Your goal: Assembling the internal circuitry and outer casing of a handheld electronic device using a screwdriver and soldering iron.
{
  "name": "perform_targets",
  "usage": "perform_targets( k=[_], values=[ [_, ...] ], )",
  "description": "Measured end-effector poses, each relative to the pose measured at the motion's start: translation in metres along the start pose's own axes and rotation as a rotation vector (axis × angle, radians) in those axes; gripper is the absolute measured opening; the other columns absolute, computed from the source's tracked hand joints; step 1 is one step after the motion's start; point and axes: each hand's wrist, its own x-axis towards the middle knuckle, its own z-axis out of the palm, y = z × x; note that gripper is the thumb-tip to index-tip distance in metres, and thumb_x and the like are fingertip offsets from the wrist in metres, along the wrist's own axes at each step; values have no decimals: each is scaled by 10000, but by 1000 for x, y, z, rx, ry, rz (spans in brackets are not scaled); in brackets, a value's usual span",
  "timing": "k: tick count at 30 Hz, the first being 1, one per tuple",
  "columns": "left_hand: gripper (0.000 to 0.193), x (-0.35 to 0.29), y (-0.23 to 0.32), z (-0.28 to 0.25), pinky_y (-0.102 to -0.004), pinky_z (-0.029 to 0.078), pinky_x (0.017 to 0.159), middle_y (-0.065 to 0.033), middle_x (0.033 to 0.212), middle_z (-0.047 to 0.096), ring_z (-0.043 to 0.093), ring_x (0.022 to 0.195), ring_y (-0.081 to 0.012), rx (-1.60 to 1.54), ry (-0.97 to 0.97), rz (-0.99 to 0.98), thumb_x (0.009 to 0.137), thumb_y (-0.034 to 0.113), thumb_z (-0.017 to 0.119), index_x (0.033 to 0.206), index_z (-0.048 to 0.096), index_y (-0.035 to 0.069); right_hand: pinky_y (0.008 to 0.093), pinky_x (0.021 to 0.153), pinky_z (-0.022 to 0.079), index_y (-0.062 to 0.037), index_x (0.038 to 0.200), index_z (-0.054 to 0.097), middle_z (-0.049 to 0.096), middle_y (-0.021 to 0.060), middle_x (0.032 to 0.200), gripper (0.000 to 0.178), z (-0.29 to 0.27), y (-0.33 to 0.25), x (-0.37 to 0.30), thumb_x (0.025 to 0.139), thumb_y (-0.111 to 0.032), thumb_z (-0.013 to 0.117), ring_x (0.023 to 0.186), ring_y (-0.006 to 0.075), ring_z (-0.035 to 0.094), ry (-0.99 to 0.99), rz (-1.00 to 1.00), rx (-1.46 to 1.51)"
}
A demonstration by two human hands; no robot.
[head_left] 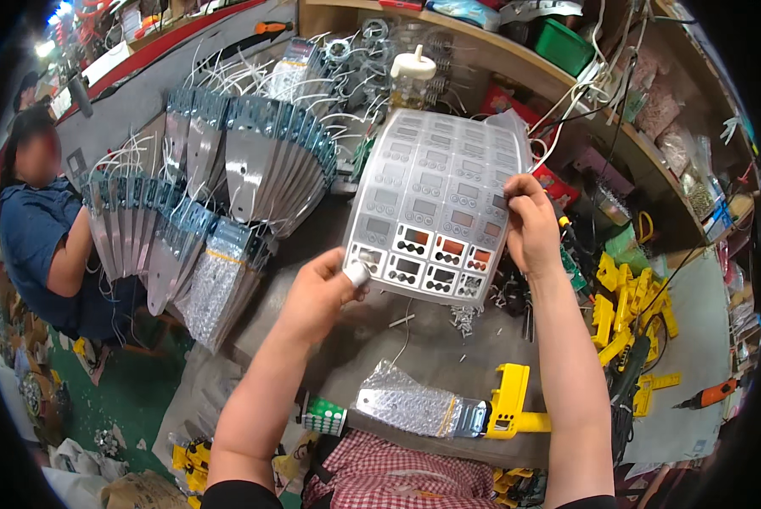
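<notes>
A large grey sheet of label overlays (427,182), with rows of small rectangular panels and round button marks, is held up and slightly bowed over the table. My right hand (530,222) is closed on its right edge, thumb and fingers pinching it. At the lower left corner, my left hand (319,295) is closed on the sheet, with a white cover on one fingertip. The panels in the sheet's bottom rows have white borders and dark or orange windows. Below, near my body, lie a bubble-wrapped metal blade-shaped part (406,400) and a yellow plastic housing (508,403) joined to it.
Fanned metal parts with white wires (283,161) stand at the left, beside a bubble-wrapped bundle (215,276). Yellow housings (631,297) pile up at the right near an orange-handled tool (711,394). A white-capped bottle (412,68) stands behind the sheet. A person (45,220) sits far left.
</notes>
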Motion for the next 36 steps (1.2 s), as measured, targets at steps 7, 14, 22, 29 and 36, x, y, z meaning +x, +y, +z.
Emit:
perform_targets(
  k=[7, 14, 22, 29, 36],
  values=[
    [184, 36, -19, 20, -209, 427, 552, -22, 796, 595, 543, 652, -72, 204, 119, 207, 907, 75, 538, 1083, 521, 23, 389, 837, 471, -18, 1002, 617, 612, 164, 991, 253, 50, 15, 1, 751, -54, 620, 943, 329, 586, -143, -497, -1078],
    [150, 44, -13, 35, -258, 469, 539, -49, 701, 601, 574, 598, -83, 408, 110, 337, 945, 82, 461, 1056, 538, 15, 401, 725, 490, -4, 844, 652, 652, 143, 833, 109, 88, 32, -12, 767, -76, 623, 806, 316, 620, -189, -530, -1070],
    [150, 50, -8, 39, -282, 454, 536, -76, 646, 588, 566, 575, -104, 752, 171, 542, 924, 81, 500, 1043, 568, 20, 345, 689, 508, -18, 893, 676, 669, 121, 832, 139, 87, 19, -10, 773, -81, 643, 762, 270, 646, -233, -463, -1214],
    [243, 32, -10, 18, -291, 492, 666, -69, 862, 616, 600, 738, -145, 463, 184, 214, 899, 17, 421, 1107, 544, 1, 250, 688, 488, 21, 901, 651, 658, 51, 782, 122, 37, 4, -4, 839, -71, 600, 736, 97, 618, 104, 21, -459],
    [467, -29, 2, 76, -305, 450, 785, -158, 1156, 545, 569, 987, -228, 314, -35, 287, 937, 188, 502, 1344, 370, 0, 281, 770, 469, -41, 898, 688, 617, 45, 897, 150, 11, -31, -79, 752, -11, 672, 884, 147, 574, -196, -285, -607]
  ],
)
